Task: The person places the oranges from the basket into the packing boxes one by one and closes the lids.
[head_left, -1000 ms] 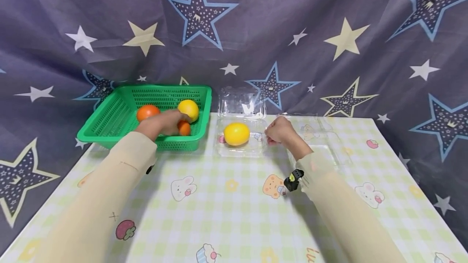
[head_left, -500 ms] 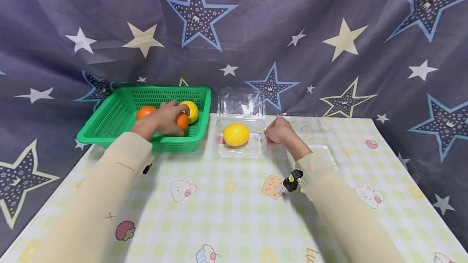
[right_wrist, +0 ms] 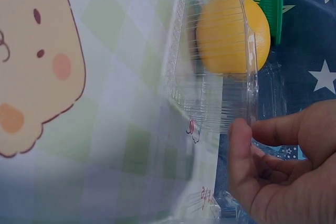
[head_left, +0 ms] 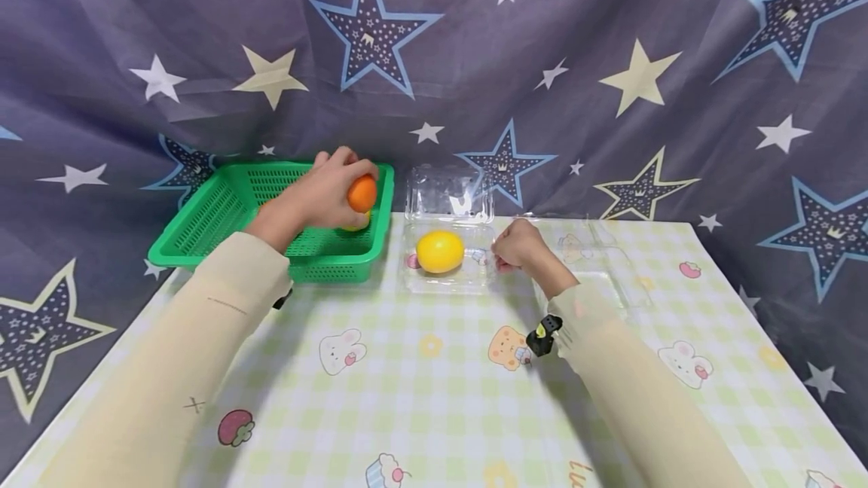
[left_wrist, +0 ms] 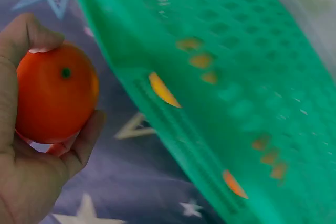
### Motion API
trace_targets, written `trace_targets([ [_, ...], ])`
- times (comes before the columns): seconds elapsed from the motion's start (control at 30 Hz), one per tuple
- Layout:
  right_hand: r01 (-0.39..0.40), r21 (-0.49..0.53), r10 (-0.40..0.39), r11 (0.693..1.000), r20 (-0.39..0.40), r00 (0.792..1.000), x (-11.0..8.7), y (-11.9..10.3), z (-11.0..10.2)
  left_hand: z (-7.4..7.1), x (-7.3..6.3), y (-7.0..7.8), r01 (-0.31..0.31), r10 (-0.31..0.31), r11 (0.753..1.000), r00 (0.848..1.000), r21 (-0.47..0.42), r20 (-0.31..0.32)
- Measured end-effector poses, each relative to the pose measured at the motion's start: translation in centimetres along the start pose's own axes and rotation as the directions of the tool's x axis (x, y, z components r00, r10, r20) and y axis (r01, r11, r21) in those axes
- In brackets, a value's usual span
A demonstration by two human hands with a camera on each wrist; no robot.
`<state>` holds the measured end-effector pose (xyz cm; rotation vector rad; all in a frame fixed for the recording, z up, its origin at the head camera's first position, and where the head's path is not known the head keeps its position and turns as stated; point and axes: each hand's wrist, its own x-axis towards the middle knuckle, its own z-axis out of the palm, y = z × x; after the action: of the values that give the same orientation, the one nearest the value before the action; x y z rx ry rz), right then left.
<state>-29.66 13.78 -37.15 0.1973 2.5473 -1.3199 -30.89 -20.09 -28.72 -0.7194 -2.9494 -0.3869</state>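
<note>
My left hand grips a small orange above the right end of the green basket. In the left wrist view, thumb and fingers curl round this orange, whose green stem spot shows. My right hand pinches the right rim of a clear plastic clamshell box. The box's lid stands raised at the back. An oval yellow fruit, lemon-like, lies in the box. The right wrist view shows thumb and forefinger on the rim of the box.
Behind my left hand, another yellow fruit is partly hidden in the basket. An orange-red fruit there is almost covered by my wrist. More clear plastic boxes lie right of my right hand. A star-patterned curtain hangs behind the table.
My left hand has taken hold of the small orange and lifted it up and to the right, out of the basket's bottom. My right hand has stayed at the box rim.
</note>
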Motion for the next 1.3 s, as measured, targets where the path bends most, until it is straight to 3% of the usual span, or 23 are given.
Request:
trace_targets([
  [0.13,-0.008,-0.021,0.008,1.0,0.001,1.0,-0.1,0.0,0.0,-0.3,0.7,2.7,-0.056,0.056,0.998,0.998,0.007,-0.004],
  [0.3,0.001,-0.036,-0.001,0.999,-0.001,1.0,-0.3,-0.1,0.0,0.7,1.6,5.5,-0.113,0.112,0.992,0.994,-0.048,-0.015],
  [0.67,0.002,-0.037,-0.002,0.999,-0.001,1.0,-0.1,0.0,0.1,5.8,3.4,10.1,-0.167,0.17,0.97,0.985,-0.174,0.001],
  [1.0,0.044,0.012,-0.044,0.999,0.016,0.999,0.0,0.3,-0.1,10.0,3.7,12.0,-0.239,0.238,0.942,0.971,-0.236,-0.034],
  [1.3,0.058,0.025,-0.058,0.998,0.013,0.998,0.2,0.6,-0.2,11.4,3.5,12.1,-0.206,0.214,0.933,0.977,-0.295,-0.005],
])
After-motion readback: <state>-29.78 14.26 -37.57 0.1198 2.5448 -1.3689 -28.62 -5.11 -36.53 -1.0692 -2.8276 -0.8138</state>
